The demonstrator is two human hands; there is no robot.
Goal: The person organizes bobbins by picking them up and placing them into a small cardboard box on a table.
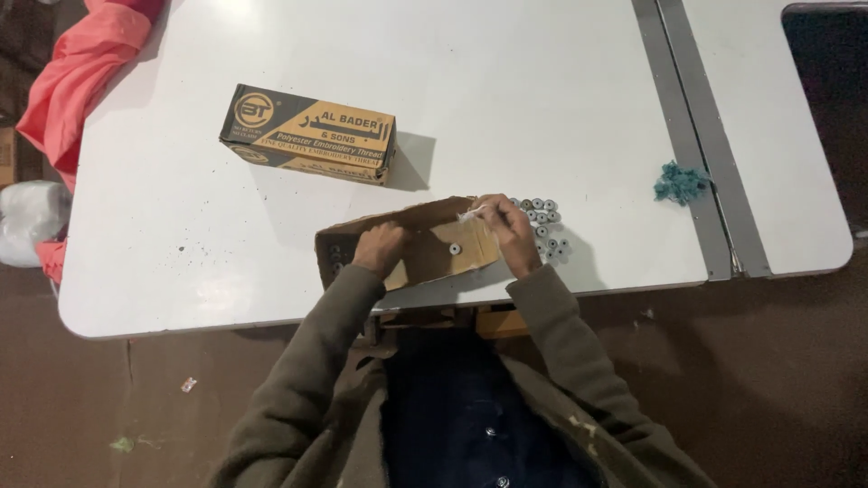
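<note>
Jacket: olive-green, soft, open down the front.
Sleeves: long, same green, reaching the wrists of the left hand [380, 248] and right hand [509, 230].
Shirt: dark blue, small round buttons.
Hands: bare, no gloves.

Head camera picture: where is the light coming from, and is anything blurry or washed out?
In the head view, glare whitens the white table at its far edge; the closed printed box casts a shadow rightward, so light comes from the left; the small grey discs look soft.
</note>
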